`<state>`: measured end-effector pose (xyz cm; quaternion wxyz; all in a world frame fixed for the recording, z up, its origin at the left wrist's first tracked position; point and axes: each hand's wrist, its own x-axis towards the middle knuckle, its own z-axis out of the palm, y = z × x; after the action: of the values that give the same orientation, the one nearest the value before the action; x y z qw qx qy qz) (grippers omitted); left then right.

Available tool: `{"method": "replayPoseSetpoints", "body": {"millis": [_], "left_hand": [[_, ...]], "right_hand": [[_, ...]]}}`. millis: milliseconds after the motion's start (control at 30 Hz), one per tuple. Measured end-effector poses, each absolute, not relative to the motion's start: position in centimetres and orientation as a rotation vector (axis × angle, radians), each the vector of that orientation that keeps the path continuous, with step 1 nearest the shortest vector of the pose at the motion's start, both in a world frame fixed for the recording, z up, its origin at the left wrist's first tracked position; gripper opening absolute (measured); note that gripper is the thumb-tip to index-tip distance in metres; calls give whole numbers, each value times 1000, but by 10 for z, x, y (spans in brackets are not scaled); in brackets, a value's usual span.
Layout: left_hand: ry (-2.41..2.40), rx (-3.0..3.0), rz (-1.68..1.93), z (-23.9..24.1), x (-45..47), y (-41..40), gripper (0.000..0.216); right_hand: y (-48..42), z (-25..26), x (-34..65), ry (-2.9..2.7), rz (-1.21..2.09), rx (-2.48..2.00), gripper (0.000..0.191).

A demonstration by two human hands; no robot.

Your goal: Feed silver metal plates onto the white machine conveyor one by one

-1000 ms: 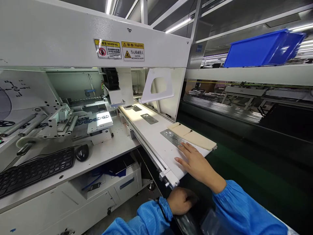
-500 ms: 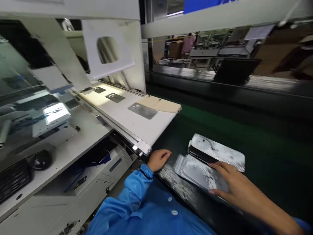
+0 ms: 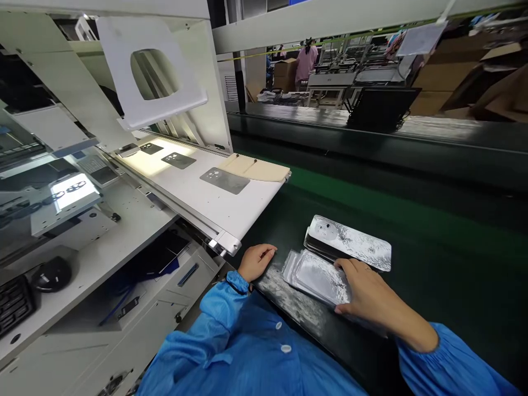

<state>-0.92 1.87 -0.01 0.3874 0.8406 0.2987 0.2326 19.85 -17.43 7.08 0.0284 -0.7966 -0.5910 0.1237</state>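
My right hand (image 3: 367,290) spans a stack of thin, shiny plastic-covered sheets (image 3: 319,273), thumb at the near edge and fingers at the far edge. The stack lies on a dark green belt, its left edges fanned out. Just beyond it rests a second stack of phone back panels (image 3: 350,242), with camera holes and a glossy film on top. My left hand (image 3: 256,262) lies on the belt's near edge, fingers curled together and nothing seen in them, left of the stacks.
A white conveyor (image 3: 214,203) juts out at the left, carrying dark panels with round holes (image 3: 225,180) and a beige guide plate (image 3: 258,166). A mouse (image 3: 52,274) and a keyboard (image 3: 16,302) sit on the left bench. Across the belt stands a black monitor (image 3: 383,108).
The view has swung slightly right, so the scene sits further left. My right hand stays on the plastic-covered stack and my left hand stays at the belt's edge.
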Motion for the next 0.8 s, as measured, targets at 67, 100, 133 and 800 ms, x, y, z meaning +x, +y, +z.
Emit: {"method": "replayPoseSetpoints", "body": {"millis": [67, 100, 133, 800], "left_hand": [[752, 2141, 596, 0, -9, 19, 29], [748, 2142, 600, 0, -9, 19, 29], [745, 2143, 602, 0, -10, 19, 29], [761, 2157, 580, 0, -9, 18, 28]], "right_hand": [[-173, 71, 199, -1820, 404, -2474, 79], [-173, 72, 199, -1820, 410, -2482, 81], [-172, 72, 198, -1821, 412, -2491, 82], [-168, 76, 195, -1819, 382, -2576, 72]]}}
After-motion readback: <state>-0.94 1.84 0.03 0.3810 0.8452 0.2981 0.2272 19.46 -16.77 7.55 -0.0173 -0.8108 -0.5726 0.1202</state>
